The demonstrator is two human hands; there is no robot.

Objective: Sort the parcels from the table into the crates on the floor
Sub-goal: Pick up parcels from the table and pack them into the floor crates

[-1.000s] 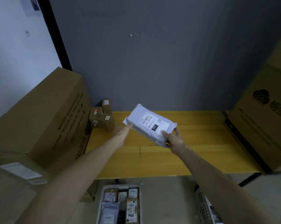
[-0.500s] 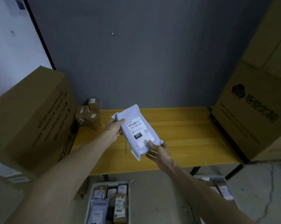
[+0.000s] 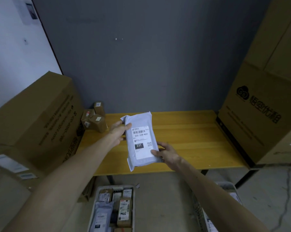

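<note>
Holding the grey mailer [image 3: 141,139] over the table [image 3: 191,139], my left hand [image 3: 118,133] grips its far-left edge, my right hand [image 3: 166,153] apparently pinching the near-right corner.

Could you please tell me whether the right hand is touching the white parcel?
Touching. The head view shows the right hand gripping the white parcel at its lower right corner.

The single head-worn view looks forward and down, close over the table [image 3: 183,131] and floor crates [image 3: 98,191].
</note>
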